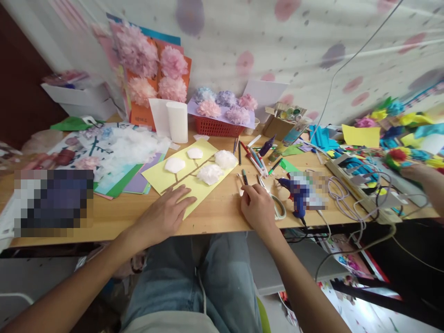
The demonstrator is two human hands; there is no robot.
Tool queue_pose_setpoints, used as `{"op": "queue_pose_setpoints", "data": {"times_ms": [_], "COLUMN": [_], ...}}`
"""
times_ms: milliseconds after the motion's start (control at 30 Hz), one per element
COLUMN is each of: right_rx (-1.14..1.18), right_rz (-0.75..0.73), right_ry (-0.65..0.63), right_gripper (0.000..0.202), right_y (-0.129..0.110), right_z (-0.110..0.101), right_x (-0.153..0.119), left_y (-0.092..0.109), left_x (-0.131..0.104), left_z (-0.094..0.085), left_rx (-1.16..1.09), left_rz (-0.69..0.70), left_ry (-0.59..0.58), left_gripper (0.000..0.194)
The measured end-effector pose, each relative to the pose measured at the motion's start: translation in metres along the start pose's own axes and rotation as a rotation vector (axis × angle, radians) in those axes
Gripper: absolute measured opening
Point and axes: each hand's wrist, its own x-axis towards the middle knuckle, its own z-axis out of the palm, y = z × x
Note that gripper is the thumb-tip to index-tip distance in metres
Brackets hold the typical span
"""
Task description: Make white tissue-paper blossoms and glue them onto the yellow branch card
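- Wooden table [222, 215]: crowded with craft materials.
- Yellow sheet [194, 173]: lies flat at table centre, bearing four white tissue flowers [211, 174] on drawn stems.
- Left hand [166, 212]: open, palm down, fingers spread, resting on the sheet's near corner; grips nothing.
- Right hand [258, 206]: loosely curled on the table right of the sheet, fingertips at a dark pen [244, 176]; whether it grips the pen cannot be told.
- Scissors [277, 203]: just beside the right hand.
- Blue glue gun [294, 194]: further right.
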Motion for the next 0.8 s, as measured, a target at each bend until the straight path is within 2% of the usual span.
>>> {"op": "queue_pose_setpoints", "data": {"times_ms": [133, 233, 333, 433, 533, 633, 700, 800], "right_rx": [-0.01, 0.037, 0.067, 0.107, 0.08, -0.032, -0.107, -0.09], "right_rz": [-0.005, -0.043, -0.066, -0.068, -0.023, -0.006, -0.036, -0.062], "right_ry": [0.05, 0.036, -0.016, -0.094, -0.061, -0.026, -0.092, -0.147], "right_gripper": [0.024, 0.023, 0.022, 0.019, 0.022, 0.02, 0.017, 0.02], "right_y": [-0.011, -0.018, -0.023, -0.026, -0.02, -0.008, 0.001, 0.008], "right_z": [-0.008, -0.009, -0.008, -0.009, -0.011, -0.005, 0.004, 0.018], "right_x": [-0.011, -0.022, -0.029, -0.027, -0.008, 0.024, 0.045, 0.064], "left_y": [-0.013, -0.022, -0.02, -0.002, 0.025, 0.05, 0.059, 0.059], "left_x": [-0.003, -0.001, 0.008, 0.019, 0.026, 0.024, 0.017, 0.006], "left_z": [-0.003, -0.007, -0.01, -0.01, -0.006, 0.003, 0.009, 0.015], "left_rx": [0.023, 0.021, -0.026, -0.089, -0.118, -0.138, -0.149, -0.167], "left_rz": [-0.028, -0.048, -0.047, -0.022, 0.05, 0.148, 0.185, 0.181], "left_ry": [-0.026, -0.038, 0.082, 0.202, 0.22, 0.178, 0.161, 0.174], "left_gripper": [0.056, 0.056, 0.042, 0.033, 0.031, 0.03, 0.03, 0.028]}}
